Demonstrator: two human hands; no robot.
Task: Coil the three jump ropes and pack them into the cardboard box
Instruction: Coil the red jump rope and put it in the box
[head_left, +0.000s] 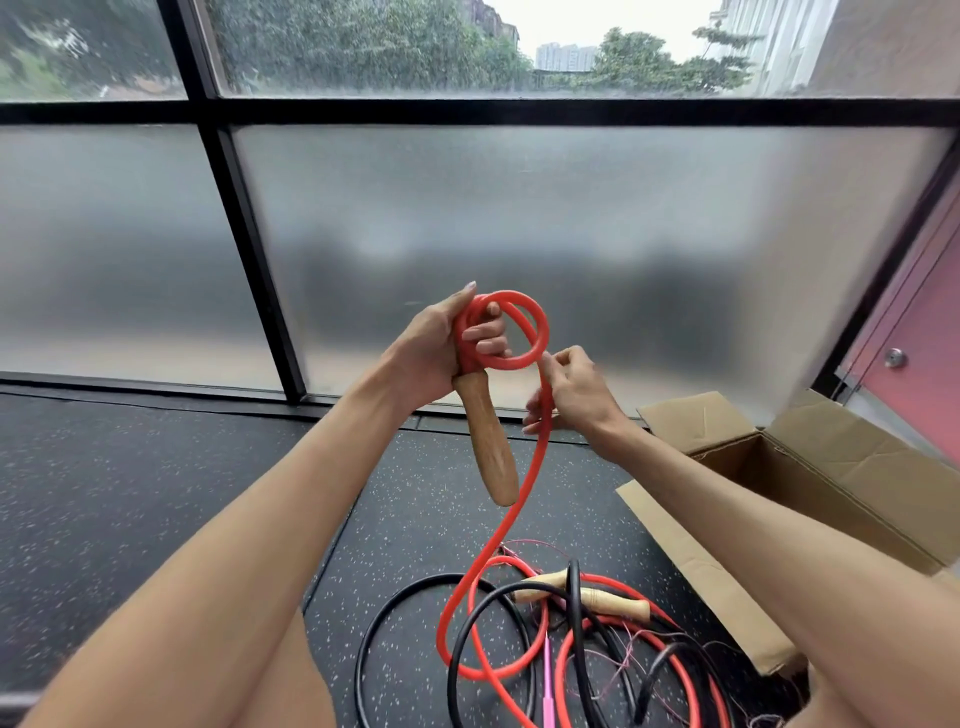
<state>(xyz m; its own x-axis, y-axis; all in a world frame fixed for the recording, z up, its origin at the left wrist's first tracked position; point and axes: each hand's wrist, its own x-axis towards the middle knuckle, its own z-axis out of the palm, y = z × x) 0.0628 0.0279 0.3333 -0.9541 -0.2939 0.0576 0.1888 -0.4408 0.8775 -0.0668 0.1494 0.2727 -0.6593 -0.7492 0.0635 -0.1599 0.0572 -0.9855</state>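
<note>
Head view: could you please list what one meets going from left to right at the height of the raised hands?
Left hand → coiled red jump rope → right hand → cardboard box.

Soft, even daylight through the frosted window (519, 234), slight blur, wide-angle bowing at edges.

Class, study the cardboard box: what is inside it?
Only bare brown inner walls show in the cardboard box; no rope is seen there. The right forearm covers its bottom, so that part cannot be checked.
</note>
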